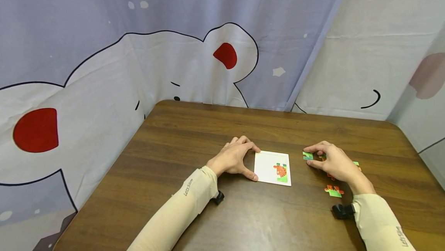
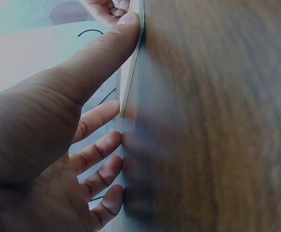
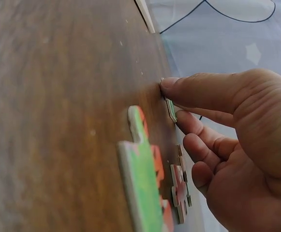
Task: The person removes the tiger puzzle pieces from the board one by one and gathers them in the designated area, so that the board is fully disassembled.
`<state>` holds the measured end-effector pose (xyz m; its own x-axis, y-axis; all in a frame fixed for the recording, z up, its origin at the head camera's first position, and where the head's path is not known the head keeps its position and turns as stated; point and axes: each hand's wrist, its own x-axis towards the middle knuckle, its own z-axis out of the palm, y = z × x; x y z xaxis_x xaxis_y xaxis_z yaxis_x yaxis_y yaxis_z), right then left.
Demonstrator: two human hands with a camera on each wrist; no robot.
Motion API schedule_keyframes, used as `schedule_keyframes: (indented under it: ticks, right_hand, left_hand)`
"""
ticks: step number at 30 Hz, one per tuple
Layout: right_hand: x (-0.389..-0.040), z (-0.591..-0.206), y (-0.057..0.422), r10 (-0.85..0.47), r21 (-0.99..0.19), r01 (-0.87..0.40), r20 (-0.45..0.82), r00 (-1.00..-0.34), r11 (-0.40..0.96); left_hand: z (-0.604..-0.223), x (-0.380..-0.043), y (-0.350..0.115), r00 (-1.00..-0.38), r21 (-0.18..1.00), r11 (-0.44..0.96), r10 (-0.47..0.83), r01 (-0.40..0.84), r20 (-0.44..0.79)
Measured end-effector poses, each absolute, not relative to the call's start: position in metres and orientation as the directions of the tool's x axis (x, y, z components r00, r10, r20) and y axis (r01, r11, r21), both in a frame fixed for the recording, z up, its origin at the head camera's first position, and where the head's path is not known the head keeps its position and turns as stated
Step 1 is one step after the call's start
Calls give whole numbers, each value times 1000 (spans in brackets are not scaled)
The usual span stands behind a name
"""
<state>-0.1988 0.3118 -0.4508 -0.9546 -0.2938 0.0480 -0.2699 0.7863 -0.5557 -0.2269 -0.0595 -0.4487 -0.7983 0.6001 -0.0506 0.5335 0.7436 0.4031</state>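
A white square puzzle board [image 1: 265,168] lies on the table, with a joined orange-and-green picture section [image 1: 281,172] at its lower right. My left hand [image 1: 233,157] rests at the board's left side, thumb and index finger spread and touching its near and far left corners. In the left wrist view, the thumb [image 2: 106,53] presses on the board's edge and the other fingertips rest on the table. To the right of the board, my right hand [image 1: 335,162] pinches a green puzzle piece [image 1: 307,156] between thumb and index finger, close to the tabletop.
Another orange-and-green puzzle piece [image 1: 334,191] lies below the right hand. More pieces [image 3: 180,191] sit behind it, partly hidden by that hand in the head view. The wooden table [image 1: 180,139] ends at a patterned curtain [image 1: 187,61].
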Motion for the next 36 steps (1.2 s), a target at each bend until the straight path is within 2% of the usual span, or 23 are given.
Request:
schedule_keyframes:
  ticks: [8, 15, 23, 36]
  right_hand:
    - [-198, -448, 312, -292, -555, -271, 53, -955, 786]
    - [-196, -442, 313, -257, -577, -270, 106, -961, 771]
    - [-194, -435, 313, -187, -729, -254, 173, -967, 636]
    - [-191, -425, 305, -178, -865, -249, 189, -966, 435]
  left_hand:
    - [-448, -227, -59, -798, 408, 741, 601, 533, -48]
    - [-448, -226, -59, -798, 404, 744, 600, 532, -52]
    - [-449, -226, -60, -798, 401, 743, 601, 537, -46]
    - [-450, -226, -60, -799, 397, 744, 600, 538, -42]
